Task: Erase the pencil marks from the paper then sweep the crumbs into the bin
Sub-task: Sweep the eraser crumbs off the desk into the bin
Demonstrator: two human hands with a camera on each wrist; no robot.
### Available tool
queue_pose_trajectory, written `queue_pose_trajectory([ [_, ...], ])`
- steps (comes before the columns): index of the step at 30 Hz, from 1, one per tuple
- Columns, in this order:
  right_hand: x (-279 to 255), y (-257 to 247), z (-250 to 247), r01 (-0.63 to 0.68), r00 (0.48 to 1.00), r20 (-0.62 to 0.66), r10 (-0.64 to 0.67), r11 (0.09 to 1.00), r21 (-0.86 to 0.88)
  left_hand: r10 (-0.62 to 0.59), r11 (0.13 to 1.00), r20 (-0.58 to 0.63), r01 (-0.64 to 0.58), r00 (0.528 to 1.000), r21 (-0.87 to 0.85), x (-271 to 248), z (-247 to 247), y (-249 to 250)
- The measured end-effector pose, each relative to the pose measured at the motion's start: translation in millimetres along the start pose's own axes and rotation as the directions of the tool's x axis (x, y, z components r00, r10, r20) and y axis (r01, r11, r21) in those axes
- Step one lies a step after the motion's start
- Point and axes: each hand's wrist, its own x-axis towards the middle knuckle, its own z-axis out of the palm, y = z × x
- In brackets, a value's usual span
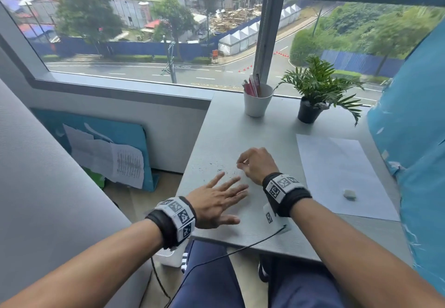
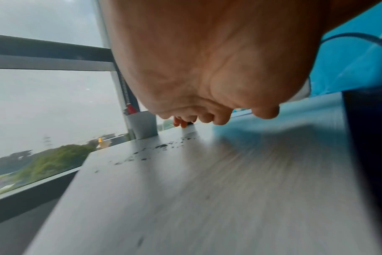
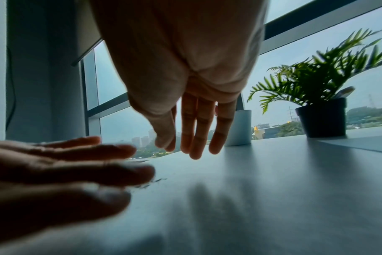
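Grey desk [image 1: 240,127] is where the work now sits: dark eraser crumbs [image 1: 220,170] lie scattered on its bare surface, just beyond your left fingertips and to the left of your right hand. In the left wrist view they form a loose line across the desk [image 2: 164,146].

Your left hand [image 1: 216,203] lies flat and low near the desk's front edge, fingers straight and spread, holding nothing. That reads as a blade or a stop, set so the crumbs can be pushed or gathered without scattering. Your right hand [image 1: 257,164] hangs over the desk on the far right side of the crumbs. From the right wrist camera its fingers [image 3: 199,131] point down, straight and close together, with tips near the surface and nothing between them. I cannot tell whether they touch the desk. Placed so, the two hands bracket the crumbs from either side.

You have parked the paper [image 1: 337,175] well off to the right, with the eraser [image 1: 349,194] lying on its near corner, apart from both hands. I see no pencil marks on it from the head view, so I judge the rubbing done and the sheet moved clear of the sweep.

No bin shows with certainty. A white cup [image 1: 257,101] of pens and a potted plant [image 1: 313,95] stand by the window, well away from the crumbs.
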Motion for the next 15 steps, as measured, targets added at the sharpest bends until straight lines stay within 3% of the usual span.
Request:
queue_pose_trajectory([
  [3,0,12,-7,-0.041,0.997,0.059,0.045,0.998,-0.057,0.057,0.998,0.046,-0.058,0.997,0.032,23,-1,-4],
  [8,-6,32,-9,-0.098,0.968,0.202,0.147,0.967,-0.236,-0.109,0.993,0.051,0.107,0.993,0.046,21,1,-46],
  [12,-12,35,-2,-0.05,0.956,0.261,0.131,0.954,-0.295,-0.303,0.953,0.068,0.3,0.951,0.049,6,-2,-70],
  [15,-9,33,0,-0.032,0.957,0.263,0.121,0.947,-0.321,-0.254,0.967,-0.003,0.254,0.967,0.017,2,-2,-63],
])
